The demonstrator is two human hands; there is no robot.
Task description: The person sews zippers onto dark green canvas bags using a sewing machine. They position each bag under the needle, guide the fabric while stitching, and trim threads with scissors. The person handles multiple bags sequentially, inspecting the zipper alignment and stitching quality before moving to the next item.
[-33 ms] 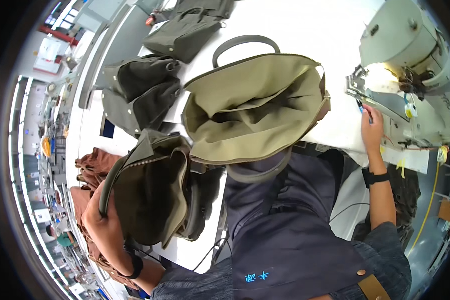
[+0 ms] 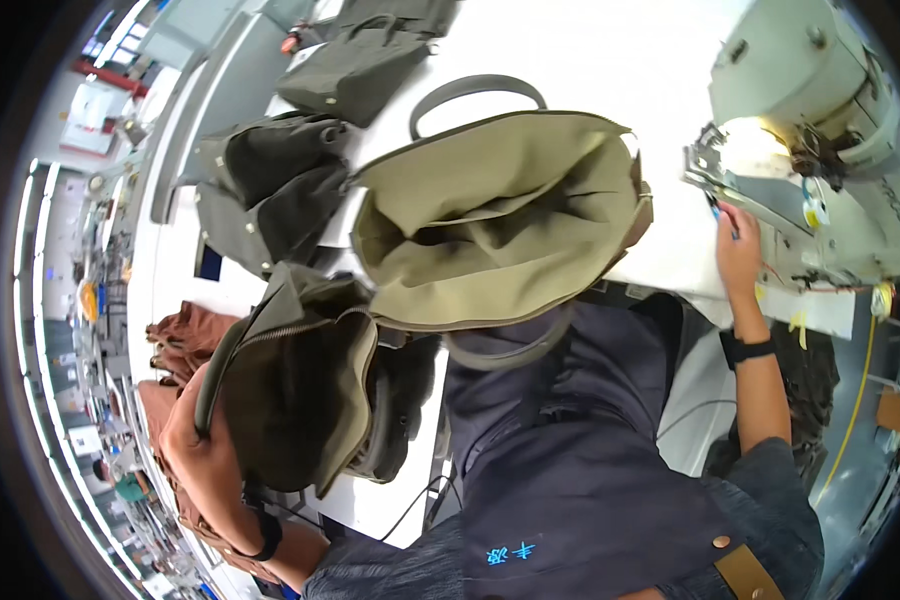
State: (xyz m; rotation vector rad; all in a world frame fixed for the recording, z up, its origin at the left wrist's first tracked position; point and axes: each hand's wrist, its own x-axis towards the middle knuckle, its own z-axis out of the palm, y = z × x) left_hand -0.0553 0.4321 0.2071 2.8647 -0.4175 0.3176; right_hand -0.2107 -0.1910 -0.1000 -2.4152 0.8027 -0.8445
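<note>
My left hand point(image 2: 195, 425) is closed round the curved handle of a dark olive handbag point(image 2: 280, 410), which tips open at the lower left with its zipped mouth showing. In my right hand point(image 2: 738, 250) is a slim blue-and-dark tool point(image 2: 714, 207), pinched with its tip by the sewing machine point(image 2: 790, 70); its exact kind is too small to tell. Between the hands, a larger open tote bag point(image 2: 500, 215) with a khaki lining rests on the white table point(image 2: 610, 60), one handle hanging over the near edge. Neither hand touches the tote.
Several dark grey-green bags point(image 2: 270, 185) stand along the table's left side, with more behind them. Reddish-brown bags point(image 2: 185, 340) lie beyond my left arm. The machine's lit metal arm point(image 2: 770, 195) juts over the right side. A dark cable point(image 2: 420, 505) hangs at the near edge.
The view has shifted slightly, moving the scene a little leftward. Both hands keep their holds.
</note>
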